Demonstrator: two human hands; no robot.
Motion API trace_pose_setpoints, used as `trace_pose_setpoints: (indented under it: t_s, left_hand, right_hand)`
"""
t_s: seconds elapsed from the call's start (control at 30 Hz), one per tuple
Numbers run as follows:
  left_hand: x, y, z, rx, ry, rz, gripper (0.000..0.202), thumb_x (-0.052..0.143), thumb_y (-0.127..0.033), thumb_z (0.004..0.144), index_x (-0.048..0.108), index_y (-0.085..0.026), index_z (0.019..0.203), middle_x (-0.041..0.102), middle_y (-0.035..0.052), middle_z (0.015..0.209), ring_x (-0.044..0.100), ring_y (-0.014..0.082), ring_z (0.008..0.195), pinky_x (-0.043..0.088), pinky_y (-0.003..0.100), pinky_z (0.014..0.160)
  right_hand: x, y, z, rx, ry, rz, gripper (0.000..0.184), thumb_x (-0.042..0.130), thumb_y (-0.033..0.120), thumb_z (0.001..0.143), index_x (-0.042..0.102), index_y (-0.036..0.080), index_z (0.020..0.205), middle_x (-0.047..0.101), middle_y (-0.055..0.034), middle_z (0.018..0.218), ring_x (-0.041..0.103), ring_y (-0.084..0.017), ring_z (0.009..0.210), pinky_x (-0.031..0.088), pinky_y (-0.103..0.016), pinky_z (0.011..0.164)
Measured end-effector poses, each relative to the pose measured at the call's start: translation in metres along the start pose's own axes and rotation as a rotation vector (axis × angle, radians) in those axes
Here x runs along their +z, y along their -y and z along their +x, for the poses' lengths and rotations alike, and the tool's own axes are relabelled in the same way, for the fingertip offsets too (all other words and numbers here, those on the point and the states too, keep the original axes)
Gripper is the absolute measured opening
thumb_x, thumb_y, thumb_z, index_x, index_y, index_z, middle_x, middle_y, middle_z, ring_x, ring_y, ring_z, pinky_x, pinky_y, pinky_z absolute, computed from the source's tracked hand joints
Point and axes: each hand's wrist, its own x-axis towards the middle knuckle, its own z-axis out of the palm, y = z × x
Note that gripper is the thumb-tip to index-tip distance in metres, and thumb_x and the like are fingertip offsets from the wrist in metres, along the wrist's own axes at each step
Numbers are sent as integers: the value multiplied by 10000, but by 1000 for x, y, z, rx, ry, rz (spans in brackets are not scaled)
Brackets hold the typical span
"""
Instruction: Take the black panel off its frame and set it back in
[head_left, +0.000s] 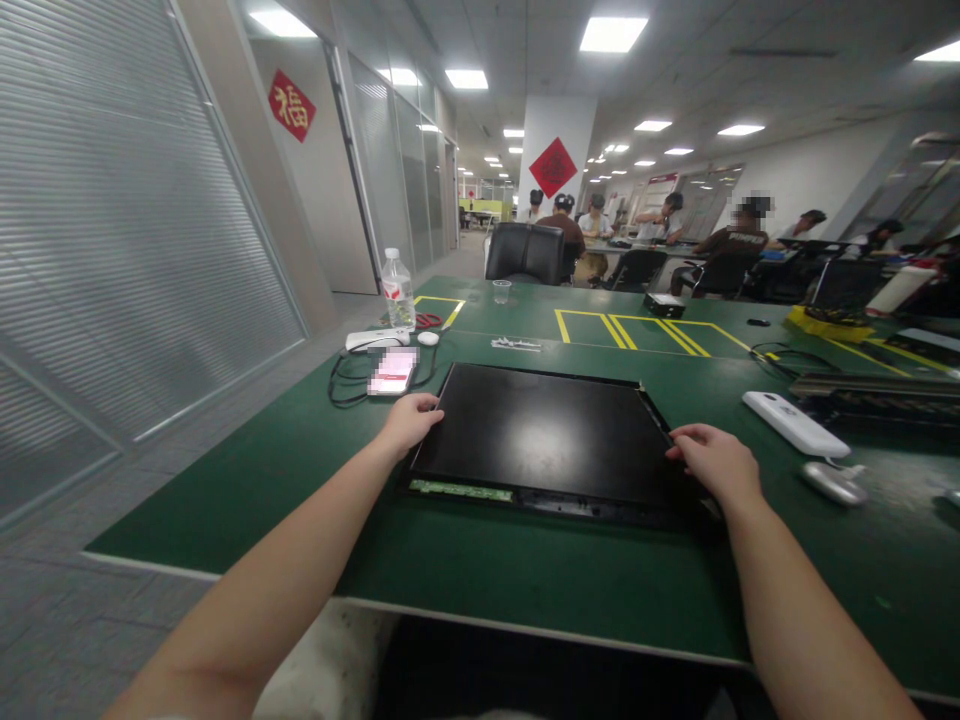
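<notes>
Display panel [540,425] flat on table [225,500], directly between both sets of fingers, long axis running from one set to other. Left edge held narrowly by left hand [409,422], right edge by curled right hand [718,462]; undersides hidden. Neither hand clearly nearer. Green circuit strip [461,491] bodyward of fingers.

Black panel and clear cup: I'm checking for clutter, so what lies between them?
In the head view, a slim pale object lies between the black panel and the clear cup.
</notes>
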Motion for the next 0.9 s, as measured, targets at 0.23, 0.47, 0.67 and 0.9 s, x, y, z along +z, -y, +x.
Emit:
trace_pose_setpoints:
  t_s: [0.23,0.47,0.67,0.9]
  left_hand:
    - [0,12,6,100,-4,205,75,735,-224,629,750,-191,695,607,-15,573,604,195,640,458,275,634]
    - [1,13,9,178,-2,266,55,726,-221,648,762,-210,688,704,32,684,639,238,723,499,315,732]
    - [-1,16,12,245,14,426,91,718,-253,722,782,-198,757,761,104,910,692,303,930,523,389,939]
    - [2,15,7,238,52,696,435,744,-333,752,791,-190,1160,640,143,1287,606,338,1272,416,420,1160]
  right_hand:
    - [-1,1,0,-3,-7,-3,266,574,360,789,768,260,941,804,-23,807,714,-239,706,497,-355,667]
    - [1,-3,3,-25,-25,-6,260,583,351,783,767,257,941,803,-30,804,712,-239,686,499,-369,678]
    - [-2,2,0,-3,0,-25,271,573,344,803,773,265,968,805,-19,826,712,-238,720,497,-359,695]
    - [2,-4,3,-23,-38,-5,256,586,353,788,770,266,944,796,-28,806,711,-247,738,519,-364,716]
